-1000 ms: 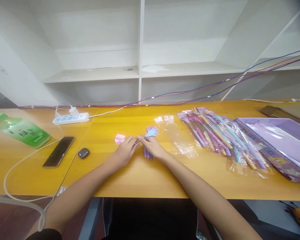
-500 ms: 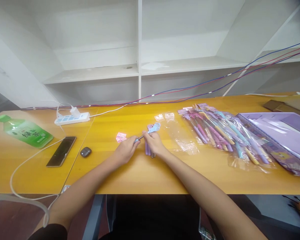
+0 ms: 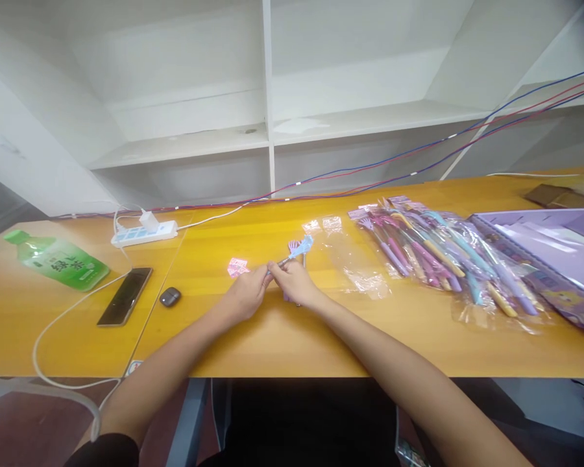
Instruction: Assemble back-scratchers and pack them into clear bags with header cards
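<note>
Both hands are on a blue back scratcher (image 3: 302, 247) with a small hand-shaped head and a thin metal shaft. My left hand (image 3: 246, 292) is closed around its handle end, most of which is hidden. My right hand (image 3: 292, 280) grips the shaft right beside the left, thumb on top, and the blue head sticks out past it. Under and behind my right hand lies a purple back scratcher (image 3: 294, 246), largely covered. Pink paper cards (image 3: 237, 267) rest on the table just beyond my left hand.
Clear plastic wrappers (image 3: 355, 259) lie right of my hands. Farther right are a pile of wrapped back scratchers (image 3: 418, 250) and a purple box (image 3: 555, 227). On the left are an earphone case (image 3: 170, 296), a phone (image 3: 125, 297), a green tea bottle (image 3: 61, 259) and a power strip (image 3: 146, 233).
My right hand has slid down the shaft, left against my left hand, so more shaft shows below the blue head. The view has shifted slightly.
</note>
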Tool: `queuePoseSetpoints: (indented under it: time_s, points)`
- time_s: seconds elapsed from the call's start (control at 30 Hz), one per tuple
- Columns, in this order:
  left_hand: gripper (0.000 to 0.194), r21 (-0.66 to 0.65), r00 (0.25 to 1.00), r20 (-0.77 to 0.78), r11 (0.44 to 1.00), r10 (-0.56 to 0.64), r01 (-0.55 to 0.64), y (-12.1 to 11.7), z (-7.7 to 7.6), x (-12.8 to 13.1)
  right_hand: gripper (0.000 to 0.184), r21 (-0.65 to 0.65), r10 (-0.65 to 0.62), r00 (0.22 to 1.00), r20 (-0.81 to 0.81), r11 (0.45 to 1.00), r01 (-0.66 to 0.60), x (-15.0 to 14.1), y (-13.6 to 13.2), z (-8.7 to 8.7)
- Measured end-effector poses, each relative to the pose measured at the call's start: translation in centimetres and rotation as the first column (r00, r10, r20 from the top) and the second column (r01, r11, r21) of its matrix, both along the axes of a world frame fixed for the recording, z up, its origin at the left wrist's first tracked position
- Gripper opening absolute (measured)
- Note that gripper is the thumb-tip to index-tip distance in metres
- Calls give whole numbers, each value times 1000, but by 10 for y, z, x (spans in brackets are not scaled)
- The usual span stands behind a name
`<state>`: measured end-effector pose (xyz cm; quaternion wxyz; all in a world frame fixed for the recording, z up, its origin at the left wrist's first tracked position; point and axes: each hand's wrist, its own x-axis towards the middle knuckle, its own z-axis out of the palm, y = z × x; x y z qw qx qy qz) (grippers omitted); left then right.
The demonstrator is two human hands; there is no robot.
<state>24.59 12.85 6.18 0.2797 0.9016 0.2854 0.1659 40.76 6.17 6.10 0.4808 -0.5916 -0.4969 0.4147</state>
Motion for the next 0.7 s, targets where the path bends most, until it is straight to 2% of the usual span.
queuePoseSetpoints:
  time_s: [0.07, 0.17, 0.3, 0.33, 0.37, 0.43, 0.47, 0.5, 0.53, 0.6, 0.63, 0.7]
  points:
    - [34, -56, 1000, 11, 998, -22, 23, 1, 4, -1, 57, -25, -16, 999, 36, 1000, 16, 8, -1, 7]
    - [44, -95, 998, -1, 993, -65, 65, 7, 6, -3, 56, 42, -135, 988, 70, 990, 132, 28, -1, 18]
    - [49, -180, 986, -23, 971, -166, 159, 9, 3, -6, 55, 149, -266, 964, 2, 953, 262, 79, -1, 31]
    - [49, -209, 982, -24, 962, -186, 177, 9, 1, -6, 55, 186, -349, 934, -71, 916, 356, 97, -2, 34]
    - [49, -241, 980, -21, 952, -200, 189, 8, -2, -5, 54, 229, -440, 881, -175, 852, 471, 116, -4, 36]
    - [49, -343, 982, 27, 922, -185, 183, 8, -8, -3, 53, 316, -516, 736, -439, 678, 663, 156, -8, 37]
    - [49, -422, 986, 78, 891, -146, 166, 8, -11, -1, 54, 327, -497, 680, -539, 620, 713, 173, -10, 36]
    - [47, -519, 985, 143, 841, -91, 153, 9, -14, 1, 53, 321, -470, 642, -606, 594, 738, 187, -11, 33]
    - [44, -617, 976, 218, 771, -23, 156, 9, -17, 3, 53, 304, -446, 616, -650, 590, 748, 196, -11, 29]
    - [36, -756, 928, 352, 623, 124, 203, 11, -20, 8, 50, 273, -404, 608, -683, 631, 726, 199, -7, 21]
    - [37, -785, 898, 400, 574, 184, 232, 11, -20, 10, 48, 267, -387, 619, -683, 657, 705, 193, -4, 17]
    - [52, -801, 847, 460, 535, 266, 267, 11, -18, 12, 40, 261, -362, 666, -652, 718, 646, 174, 5, 11]
